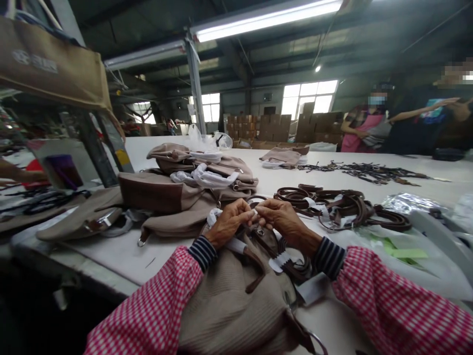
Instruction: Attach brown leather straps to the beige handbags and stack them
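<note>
Both my hands meet over a taupe ribbed bag (pixel 229 296) lying in front of me. My left hand (pixel 231 222) is closed in a pinch, its fingertips against those of my right hand (pixel 286 222). Between them shows a tiny whitish bit, too small to name. The right fingers are pinched at the same spot. Beneath the hands are the bag's brown leather strap (pixel 256 266) and a coiled strap (pixel 301 264) bound with white wrap.
A pile of similar bags (pixel 207 182) with white-wrapped handles lies at the left. Coiled brown straps (pixel 332 202) and dark cords with tags (pixel 373 172) lie to the right, near a plastic bag (pixel 439 256). A person in a pink apron (pixel 356 123) stands beyond the table.
</note>
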Available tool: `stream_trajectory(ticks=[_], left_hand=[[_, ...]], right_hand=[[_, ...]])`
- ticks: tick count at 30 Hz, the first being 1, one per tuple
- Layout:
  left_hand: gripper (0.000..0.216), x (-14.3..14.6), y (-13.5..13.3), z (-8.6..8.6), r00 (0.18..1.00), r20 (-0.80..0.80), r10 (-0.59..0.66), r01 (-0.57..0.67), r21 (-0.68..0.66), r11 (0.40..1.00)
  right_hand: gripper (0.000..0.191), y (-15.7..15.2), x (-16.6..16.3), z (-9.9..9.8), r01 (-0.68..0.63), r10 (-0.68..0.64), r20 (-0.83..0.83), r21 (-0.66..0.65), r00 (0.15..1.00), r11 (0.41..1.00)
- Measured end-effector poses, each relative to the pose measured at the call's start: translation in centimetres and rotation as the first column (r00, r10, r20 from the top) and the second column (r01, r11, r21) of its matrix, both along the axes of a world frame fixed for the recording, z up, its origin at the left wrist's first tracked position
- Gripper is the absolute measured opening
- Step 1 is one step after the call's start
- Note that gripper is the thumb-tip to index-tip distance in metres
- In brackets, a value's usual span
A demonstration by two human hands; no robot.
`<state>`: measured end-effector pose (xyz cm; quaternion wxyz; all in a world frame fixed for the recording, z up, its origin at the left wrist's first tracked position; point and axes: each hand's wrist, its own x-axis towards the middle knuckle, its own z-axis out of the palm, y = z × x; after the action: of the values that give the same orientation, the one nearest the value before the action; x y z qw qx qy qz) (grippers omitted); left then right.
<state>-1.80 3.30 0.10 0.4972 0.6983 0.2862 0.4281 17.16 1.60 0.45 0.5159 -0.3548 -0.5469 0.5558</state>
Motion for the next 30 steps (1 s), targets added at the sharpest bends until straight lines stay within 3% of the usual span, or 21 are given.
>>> stream_trajectory(ticks=[6,11,17,22,30], left_hand=[[0.038,0.0,-0.3,-0.2,0.998,-0.014,0.057,-0.056,0.045,0.997],[0.029,-0.2,-0.3,-0.2,0.998,-0.022,0.067,-0.066,0.018,0.998],[0.021,-0.2,-0.3,-0.2,0.992,-0.044,0.114,-0.111,0.072,0.991],[0.022,-0.4,-0.3,-0.4,0.997,-0.041,0.072,-0.069,0.08,0.994],[0.023,-0.4,-0.3,-0.4,0.988,-0.1,0.118,-0.1,0.171,0.98]], right_hand=[[0.039,-0.2,1.0,0.0,-0.033,0.03,-0.031,-0.086,0.999,0.996],[0.035,0.1,1.8,-0.2,-0.013,0.012,-0.023,-0.062,1.0,0.998],[0.036,-0.6,1.3,0.4,-0.078,0.08,0.026,-0.081,0.996,0.994],[0.033,-0.8,1.0,0.0,-0.027,0.029,0.02,-0.093,0.999,0.995],[0.035,-0.8,0.6,-0.3,0.012,-0.012,0.0,-0.142,1.0,0.99]])
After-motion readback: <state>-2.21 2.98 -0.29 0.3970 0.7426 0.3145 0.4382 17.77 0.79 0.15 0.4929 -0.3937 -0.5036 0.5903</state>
